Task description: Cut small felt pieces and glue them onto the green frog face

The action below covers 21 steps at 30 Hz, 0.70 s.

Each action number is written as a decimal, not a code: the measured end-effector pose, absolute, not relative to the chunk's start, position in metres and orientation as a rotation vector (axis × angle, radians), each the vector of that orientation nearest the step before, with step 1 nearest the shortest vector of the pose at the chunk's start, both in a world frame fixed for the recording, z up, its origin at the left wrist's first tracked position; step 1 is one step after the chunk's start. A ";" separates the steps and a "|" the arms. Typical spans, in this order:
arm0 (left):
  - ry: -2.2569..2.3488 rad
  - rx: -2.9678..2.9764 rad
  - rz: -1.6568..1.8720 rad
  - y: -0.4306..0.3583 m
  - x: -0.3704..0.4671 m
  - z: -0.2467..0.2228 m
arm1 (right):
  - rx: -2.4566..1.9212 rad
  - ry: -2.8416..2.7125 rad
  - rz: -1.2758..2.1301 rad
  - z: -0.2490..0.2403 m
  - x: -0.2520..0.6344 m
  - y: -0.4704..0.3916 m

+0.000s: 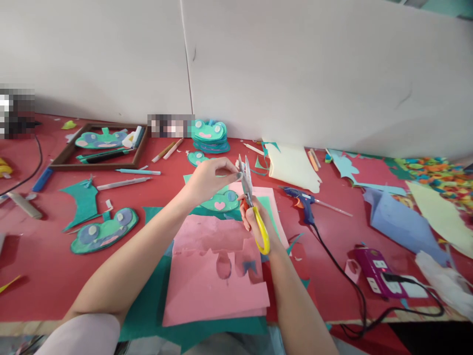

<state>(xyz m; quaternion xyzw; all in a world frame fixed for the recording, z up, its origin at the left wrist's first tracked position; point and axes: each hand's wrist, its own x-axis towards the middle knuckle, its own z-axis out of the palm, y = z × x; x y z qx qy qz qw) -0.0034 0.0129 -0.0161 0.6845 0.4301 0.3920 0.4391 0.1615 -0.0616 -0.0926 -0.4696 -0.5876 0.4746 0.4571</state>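
My right hand (254, 219) grips a pair of scissors (263, 234) with yellow and orange handles, its blades pointing up and slightly apart. Beside the blades, the fingers of my left hand (209, 178) are pinched together; whatever is between them is too small to make out. Below both hands lie pink felt sheets (214, 291) with cut-outs and ragged edges, on top of a dark green felt sheet (148, 291). Partly covered by my hands is a green frog-face felt piece (207, 203) with a pink heart. Another frog face (105, 231) with blue eye patches rests to the left.
A stack of frog faces (209, 135) stands by the white wall (295, 74). A brown frame (138, 153) holds pens and felt pieces at left. On the right lie a blue glue gun (303, 201), its black cord (343, 271), a purple power strip (375, 271) and blue felt (402, 224).
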 end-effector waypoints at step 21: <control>1.047 1.669 0.987 0.010 -0.002 -0.013 | -1.162 -1.439 1.179 -0.091 0.160 -0.062</control>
